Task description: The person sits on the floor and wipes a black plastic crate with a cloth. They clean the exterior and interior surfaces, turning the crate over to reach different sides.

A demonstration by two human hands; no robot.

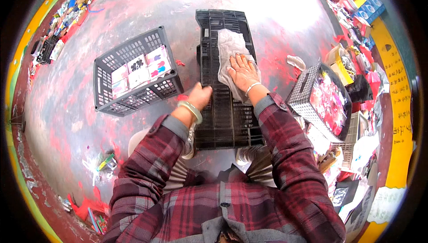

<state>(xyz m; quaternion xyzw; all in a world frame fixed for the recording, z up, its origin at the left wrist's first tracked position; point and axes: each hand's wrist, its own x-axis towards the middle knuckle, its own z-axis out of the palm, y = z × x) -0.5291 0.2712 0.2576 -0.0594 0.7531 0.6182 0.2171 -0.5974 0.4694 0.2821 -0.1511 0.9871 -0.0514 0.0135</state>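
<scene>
The right hand (pixel 243 71) is laid flat, fingers spread and released, on a pale cloth (pixel 232 51) pressed against the upturned black crate (pixel 223 113) lying on the floor straight ahead. The left hand (pixel 199 96) is clenched on the crate's left edge. Bare floor is left open between the crate and the grey basket (pixel 107 96) of cards to its left; its right side is crowded by a lined basket (pixel 305 93). The crate's near end is hidden by the knees
</scene>
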